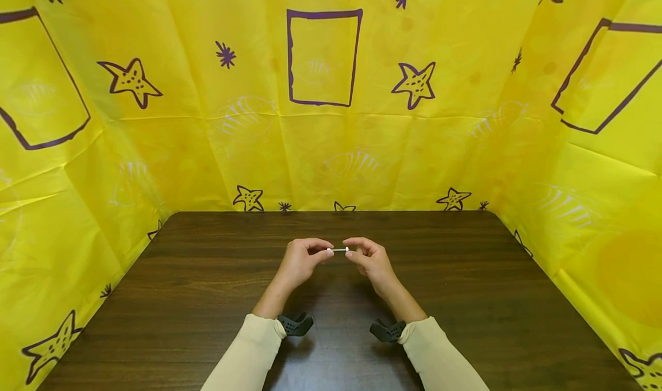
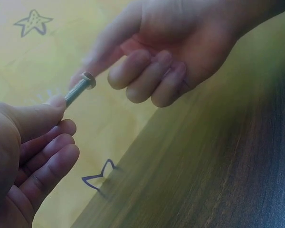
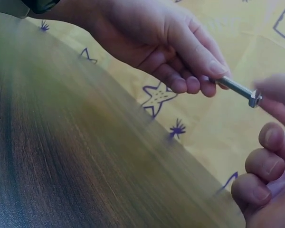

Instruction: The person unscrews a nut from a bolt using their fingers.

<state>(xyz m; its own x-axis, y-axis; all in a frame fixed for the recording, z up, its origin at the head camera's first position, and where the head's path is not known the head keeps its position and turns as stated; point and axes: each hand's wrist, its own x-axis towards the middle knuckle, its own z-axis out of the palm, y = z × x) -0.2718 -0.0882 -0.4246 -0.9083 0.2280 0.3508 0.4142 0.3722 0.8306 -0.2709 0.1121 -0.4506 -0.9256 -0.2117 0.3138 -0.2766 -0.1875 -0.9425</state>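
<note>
A metal bolt (image 1: 338, 250) lies level between both hands above the table. My left hand (image 1: 297, 264) pinches one end of it between thumb and fingers, covering that end in the wrist views. On the other end sits a hex nut (image 3: 255, 99), with the bolt's tip just showing past it. My right hand (image 1: 376, 267) has its thumb and index finger right at this nut; a fingertip there is blurred, and I cannot tell whether they pinch it. The right hand's other fingers (image 2: 147, 80) are curled in toward the palm.
A dark wood-grain table (image 1: 207, 310) spreads below the hands. Yellow cloth (image 1: 320, 138) printed with starfish and fish hangs behind it and along both sides. A dark band (image 1: 296, 325) is on the left wrist and another band (image 1: 388, 330) on the right, beside pale sleeves.
</note>
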